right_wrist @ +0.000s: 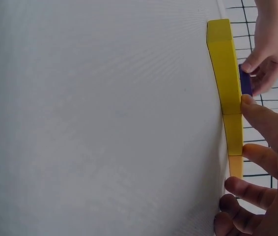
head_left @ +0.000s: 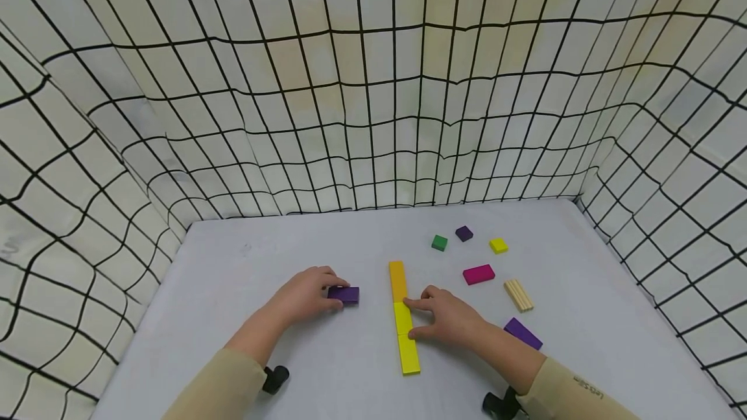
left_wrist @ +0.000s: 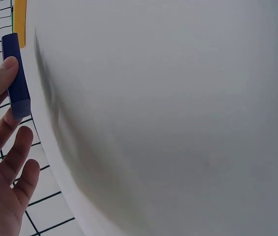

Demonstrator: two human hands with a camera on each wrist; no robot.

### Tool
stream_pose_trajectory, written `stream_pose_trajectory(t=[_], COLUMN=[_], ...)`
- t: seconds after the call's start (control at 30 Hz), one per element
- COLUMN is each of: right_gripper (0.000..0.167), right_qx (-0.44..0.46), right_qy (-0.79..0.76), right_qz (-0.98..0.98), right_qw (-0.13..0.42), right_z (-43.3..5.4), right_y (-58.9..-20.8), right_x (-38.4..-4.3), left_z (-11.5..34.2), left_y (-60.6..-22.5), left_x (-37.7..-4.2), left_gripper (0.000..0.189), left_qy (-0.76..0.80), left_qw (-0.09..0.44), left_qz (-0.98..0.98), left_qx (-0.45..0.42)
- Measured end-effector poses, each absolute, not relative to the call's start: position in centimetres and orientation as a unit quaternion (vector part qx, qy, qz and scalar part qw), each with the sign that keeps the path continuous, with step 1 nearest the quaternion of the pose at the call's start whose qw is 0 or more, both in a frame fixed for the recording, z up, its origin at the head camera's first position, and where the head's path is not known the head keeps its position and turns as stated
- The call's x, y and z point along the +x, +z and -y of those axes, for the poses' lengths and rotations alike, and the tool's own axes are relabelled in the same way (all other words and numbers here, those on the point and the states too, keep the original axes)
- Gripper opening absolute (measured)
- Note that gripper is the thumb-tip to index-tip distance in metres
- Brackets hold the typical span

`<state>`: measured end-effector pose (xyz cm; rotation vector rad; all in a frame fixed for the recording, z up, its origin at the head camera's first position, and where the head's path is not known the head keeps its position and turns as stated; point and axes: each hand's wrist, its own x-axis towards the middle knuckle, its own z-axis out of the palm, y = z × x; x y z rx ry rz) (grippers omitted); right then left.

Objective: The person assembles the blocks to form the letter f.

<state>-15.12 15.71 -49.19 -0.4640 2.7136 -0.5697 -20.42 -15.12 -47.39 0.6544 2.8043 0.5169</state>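
Between thumb and fingers, my left hand (head_left: 309,293) pinches a purple rectangular block (head_left: 349,295), left of a straight row of blocks. In the left wrist view the thumb lies along one face of that purple block (left_wrist: 17,76), the other fingers loosely spread below. The row runs away from me: a yellow block (head_left: 409,356) nearest, another yellow block (head_left: 403,319) in the middle, an orange block (head_left: 397,280) at the far end. My right hand (head_left: 446,317) touches the row's right side with extended thumb and index fingertips, thumb near the joint between the yellow blocks.
Right of the row lie a small green block (head_left: 439,243), a dark purple block (head_left: 464,233), a small yellow block (head_left: 498,245), a magenta block (head_left: 478,274) and a ridged wooden piece (head_left: 518,295). A purple block (head_left: 523,333) sits beside my right forearm. Black netting surrounds the white table (head_left: 233,258).
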Motion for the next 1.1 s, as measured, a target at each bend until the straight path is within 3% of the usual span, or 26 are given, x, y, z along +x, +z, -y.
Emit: stream_pose_trajectory(t=[0.43, 1.1], right_gripper=[0.065, 0.066], right_qx=[-0.169, -0.162], right_qy=[-0.199, -0.193], right_qz=[-0.951, -0.954], right_qw=[0.166, 0.165], right_z=[-15.7, -15.7], right_y=[-49.0, -49.1], right_x=[-15.2, -15.1], left_z=[11.2, 9.1], left_y=[-48.3, -48.9], left_x=[-23.9, -25.6], left_gripper=[0.039, 0.039], left_qy=[0.213, 0.216], left_qw=[0.139, 0.141], left_qz=[-0.955, -0.952], left_qx=[0.155, 0.166])
